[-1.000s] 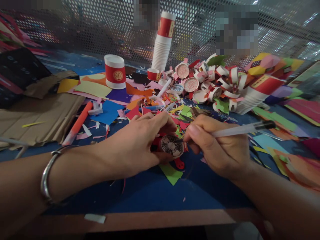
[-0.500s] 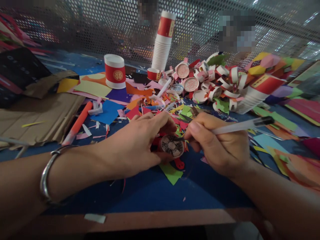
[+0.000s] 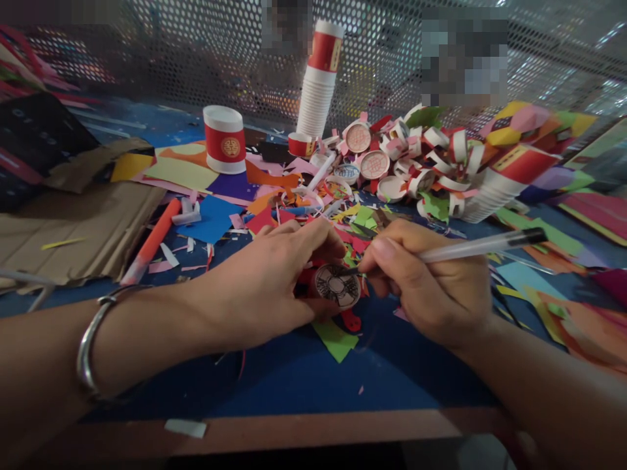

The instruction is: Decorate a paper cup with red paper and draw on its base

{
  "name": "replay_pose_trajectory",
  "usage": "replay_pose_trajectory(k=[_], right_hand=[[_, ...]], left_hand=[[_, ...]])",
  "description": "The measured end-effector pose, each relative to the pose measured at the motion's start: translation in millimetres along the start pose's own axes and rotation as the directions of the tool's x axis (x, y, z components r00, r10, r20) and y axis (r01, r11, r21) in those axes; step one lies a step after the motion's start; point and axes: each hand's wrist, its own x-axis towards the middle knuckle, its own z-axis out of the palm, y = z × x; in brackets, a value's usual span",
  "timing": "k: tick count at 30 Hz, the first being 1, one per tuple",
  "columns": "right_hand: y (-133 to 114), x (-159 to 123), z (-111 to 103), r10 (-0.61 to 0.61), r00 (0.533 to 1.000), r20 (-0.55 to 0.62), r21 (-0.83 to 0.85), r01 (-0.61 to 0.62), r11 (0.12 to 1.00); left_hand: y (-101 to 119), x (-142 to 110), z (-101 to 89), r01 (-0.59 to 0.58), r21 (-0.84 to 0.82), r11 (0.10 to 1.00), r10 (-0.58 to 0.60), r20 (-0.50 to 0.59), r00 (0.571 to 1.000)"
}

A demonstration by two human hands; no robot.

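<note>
My left hand (image 3: 289, 277) is curled round a cut-down paper cup (image 3: 337, 287), thumb at its near side and fingers at its far side. The cup's round white base faces up and carries a black-ink pattern of lines about a plain centre. In my right hand (image 3: 426, 281) is a pen (image 3: 482, 247) with a clear barrel and a black end, and its tip meets the base's upper right. Part of the cup's red side is hidden by my left hand. A red paper piece (image 3: 351, 320) sticks out below it, beside a green paper scrap (image 3: 337, 341).
A red-and-white paper cup (image 3: 225, 140) stands upside down behind my left hand. Tall cup stacks (image 3: 316, 98) and a heap of cut cup bases (image 3: 375, 164) lie at the back. Cardboard (image 3: 73, 228) and an orange marker (image 3: 151, 241) are on the left. Perforated metal (image 3: 196, 59) rises behind.
The pen's tilt and tip position have shifted slightly over the cup base. My left hand and the cup stay in place.
</note>
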Motion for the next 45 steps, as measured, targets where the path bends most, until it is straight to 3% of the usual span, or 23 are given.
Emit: replay_pose_trajectory(k=[11, 23, 45], right_hand=[[2.1, 2.3, 1.7, -0.041, 0.997, 0.06, 0.035, 0.039, 0.999], [0.3, 5.6, 3.0, -0.07, 0.996, 0.053, -0.073, 0.074, 0.995], [2.2, 2.2, 1.3, -0.022, 0.999, 0.048, -0.002, 0.023, 1.0]], left_hand=[[0.6, -0.3, -0.8, -0.01, 0.006, 1.0, 0.01, -0.009, 1.0], [1.3, -0.3, -0.8, 0.012, 0.033, 0.999, -0.012, -0.007, 1.0], [2.1, 1.1, -1.6, 0.013, 0.009, 1.0, -0.013, 0.005, 1.0]])
